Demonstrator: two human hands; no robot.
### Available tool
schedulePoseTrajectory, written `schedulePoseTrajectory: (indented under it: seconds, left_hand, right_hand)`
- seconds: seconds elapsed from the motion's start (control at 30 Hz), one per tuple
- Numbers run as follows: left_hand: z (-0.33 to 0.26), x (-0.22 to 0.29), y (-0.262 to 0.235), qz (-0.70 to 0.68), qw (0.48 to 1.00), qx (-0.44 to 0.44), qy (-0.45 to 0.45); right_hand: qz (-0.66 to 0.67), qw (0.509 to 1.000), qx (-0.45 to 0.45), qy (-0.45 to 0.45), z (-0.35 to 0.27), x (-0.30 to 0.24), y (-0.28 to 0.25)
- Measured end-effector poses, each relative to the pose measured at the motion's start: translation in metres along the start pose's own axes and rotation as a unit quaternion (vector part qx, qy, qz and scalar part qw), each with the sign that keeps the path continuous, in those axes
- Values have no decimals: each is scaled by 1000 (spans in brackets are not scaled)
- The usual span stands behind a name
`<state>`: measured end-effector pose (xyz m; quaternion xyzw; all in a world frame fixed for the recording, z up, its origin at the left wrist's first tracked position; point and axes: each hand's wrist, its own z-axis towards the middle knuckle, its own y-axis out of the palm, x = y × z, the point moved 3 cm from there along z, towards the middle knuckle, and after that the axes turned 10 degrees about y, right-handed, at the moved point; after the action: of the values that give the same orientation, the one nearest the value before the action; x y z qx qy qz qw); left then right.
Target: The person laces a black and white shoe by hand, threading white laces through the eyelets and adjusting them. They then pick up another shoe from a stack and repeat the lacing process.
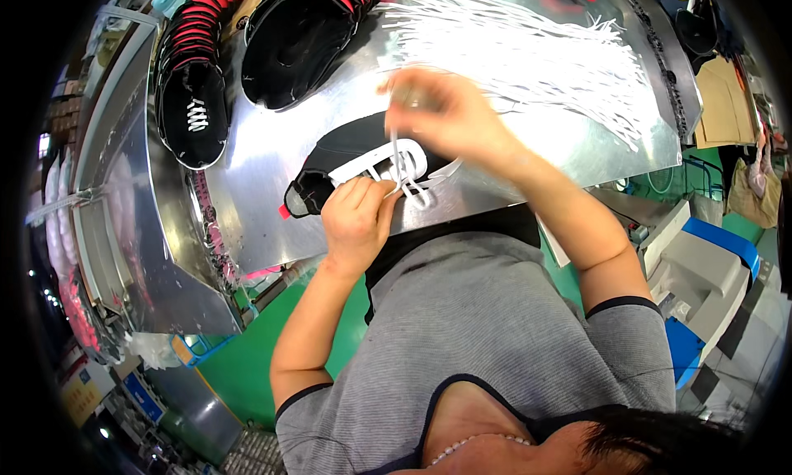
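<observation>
Bare metal table (272, 170) left of shoe upper (346, 157); lace pile (536, 58) probably blocks right.

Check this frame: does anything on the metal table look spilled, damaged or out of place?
Nothing stands out. The white laces lie in a loose spread pile, the finished shoes are stacked at the far edge, and both hands, left hand and right hand, work a lace on the black shoe upper.

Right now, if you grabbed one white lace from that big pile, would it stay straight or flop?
It would probably flop: the laces lie in loose, wavy strands across the metal table. It is likely very light, being so thin. The one the right hand pulls from the shoe upper only looks straight because it is held taut.
</observation>
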<state>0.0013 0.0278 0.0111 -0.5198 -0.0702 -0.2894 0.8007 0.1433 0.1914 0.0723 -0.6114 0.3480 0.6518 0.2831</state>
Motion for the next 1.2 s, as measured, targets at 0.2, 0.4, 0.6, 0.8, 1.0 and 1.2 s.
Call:
schedulePoseTrajectory:
  seconds: [0.2, 0.4, 0.6, 0.8, 1.0, 1.2]
  left_hand:
    - [4, 4, -4, -24, 1000, -15, -3]
    - [5, -6, -12, -190, 966, -8, -177]
    - [10, -18, -11, -172, 925, -29, -337]
    - [8, -11, -4, -178, 919, 39, -350]
    - [10, -10, -3, -106, 944, 71, -305]
    - [14, -5, -6, -111, 937, 33, -330]
  right_hand:
    - [115, 971, 172, -121, 2, -27, -38]
    - [75, 980, -21, 181, -35, 85, 24]
    - [-77, 980, -38, 178, -40, 90, 41]
    - [-154, 983, -27, 95, -46, 80, 34]
    - [-193, 973, -10, 123, -59, 63, 27]
    - [-157, 979, 16, 131, -43, 72, 32]
